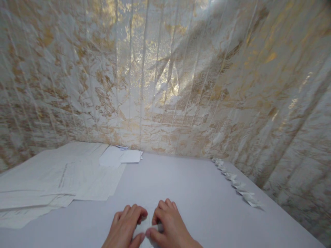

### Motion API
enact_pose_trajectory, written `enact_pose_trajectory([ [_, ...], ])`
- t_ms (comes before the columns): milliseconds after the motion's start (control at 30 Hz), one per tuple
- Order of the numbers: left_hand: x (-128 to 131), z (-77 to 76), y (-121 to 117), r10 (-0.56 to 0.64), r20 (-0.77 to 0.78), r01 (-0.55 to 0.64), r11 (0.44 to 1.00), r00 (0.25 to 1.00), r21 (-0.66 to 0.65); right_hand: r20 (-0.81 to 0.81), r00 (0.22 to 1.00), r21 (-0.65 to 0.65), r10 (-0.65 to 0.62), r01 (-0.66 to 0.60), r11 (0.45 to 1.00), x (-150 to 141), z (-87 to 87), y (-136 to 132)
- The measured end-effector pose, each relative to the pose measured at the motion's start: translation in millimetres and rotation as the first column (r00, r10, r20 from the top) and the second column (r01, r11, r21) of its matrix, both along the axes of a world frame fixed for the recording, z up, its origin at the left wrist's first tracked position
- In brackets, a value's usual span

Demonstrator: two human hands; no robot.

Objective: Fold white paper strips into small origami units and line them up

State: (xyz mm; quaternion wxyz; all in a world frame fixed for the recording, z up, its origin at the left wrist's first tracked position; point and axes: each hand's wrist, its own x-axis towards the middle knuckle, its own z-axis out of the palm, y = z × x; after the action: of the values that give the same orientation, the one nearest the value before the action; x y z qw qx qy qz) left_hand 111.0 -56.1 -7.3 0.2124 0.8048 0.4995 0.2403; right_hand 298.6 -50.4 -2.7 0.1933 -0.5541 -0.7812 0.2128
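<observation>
At the near edge of the view, a small piece of white paper (141,228) is between my two hands, low over the table. My left hand (125,225) grips its left side with curled fingers and the thumb below. On the right side, my right hand (170,222) has its fingers bent over the paper and its thumb pressed near the middle. Both thumb tips come close together. The paper looks folded, but the fingers cover much of it and its exact shape is hard to make out.
Large printed paper sheets (90,184) overlap on the left of the white table (178,179). Small white paper pieces (130,156) lie at the back. Several small folded papers (236,184) form a row along the right edge. A patterned curtain (165,86) hangs behind.
</observation>
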Motion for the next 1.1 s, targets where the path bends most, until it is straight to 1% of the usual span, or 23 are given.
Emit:
enact_pose_trajectory([
  [167, -6, -7.8, 7, 0.002, -0.020, -0.003, 1.000, 1.000, -0.030, -0.066, 0.998, -0.015, -0.013, 0.012, 1.000, 5, -0.8, -2],
  [233, -10, -8.2, 8, -0.007, -0.045, 0.004, 0.998, 0.999, -0.062, -0.081, 0.997, -0.029, -0.018, 0.016, 0.999, 13, 2.3, -3],
  [367, -15, -7.4, 11, -0.033, -0.075, 0.025, 0.994, 0.997, -0.109, -0.042, 0.999, -0.084, -0.028, 0.024, 0.996, 29, 12.3, -2],
  [467, -17, -12.0, 15, -0.087, -0.082, 0.081, 0.994, 0.993, -0.070, -0.024, 1.000, -0.102, 0.000, -0.003, 0.995, 35, 15.1, 0],
  [567, -17, -19.2, 19, -0.163, -0.049, 0.163, 0.987, 0.985, -0.004, -0.034, 0.998, -0.087, 0.044, -0.047, 0.995, 35, 10.0, 2],
  [667, -14, -21.8, 20, -0.244, 0.078, 0.244, 0.970, 0.967, 0.003, -0.040, 0.998, -0.049, 0.046, -0.048, 0.998, 31, -1.6, 5],
  [767, -9, -18.4, 16, -0.308, 0.274, 0.326, 0.945, 0.911, -0.022, -0.049, 0.998, -0.004, 0.050, -0.051, 0.999, 25, -13.9, 8],
  [833, -6, -14.5, 13, -0.335, 0.385, 0.371, 0.929, 0.860, -0.020, -0.111, 0.990, 0.008, 0.084, -0.084, 0.996, 22, -18.9, 8],
  [867, -4, -12.2, 12, -0.339, 0.428, 0.381, 0.925, 0.838, -0.014, -0.170, 0.979, 0.015, 0.109, -0.108, 0.994, 20, -19.8, 8],
  [933, -2, -7.1, 9, -0.328, 0.498, 0.377, 0.926, 0.803, 0.002, -0.324, 0.933, 0.043, 0.153, -0.147, 0.988, 17, -18.8, 6],
  [1000, 0, -1.3, 7, -0.304, 0.565, 0.362, 0.932, 0.767, 0.010, -0.483, 0.856, 0.080, 0.182, -0.164, 0.983, 13, -15.4, 3],
  [1067, 1, 3.8, 6, -0.276, 0.639, 0.357, 0.934, 0.718, 0.002, -0.586, 0.785, 0.125, 0.201, -0.158, 0.980, 9, -12.2, -1],
  [1100, 2, 5.6, 6, -0.262, 0.669, 0.356, 0.934, 0.696, -0.005, -0.608, 0.762, 0.161, 0.223, -0.156, 0.975, 8, -11.4, -2],
])
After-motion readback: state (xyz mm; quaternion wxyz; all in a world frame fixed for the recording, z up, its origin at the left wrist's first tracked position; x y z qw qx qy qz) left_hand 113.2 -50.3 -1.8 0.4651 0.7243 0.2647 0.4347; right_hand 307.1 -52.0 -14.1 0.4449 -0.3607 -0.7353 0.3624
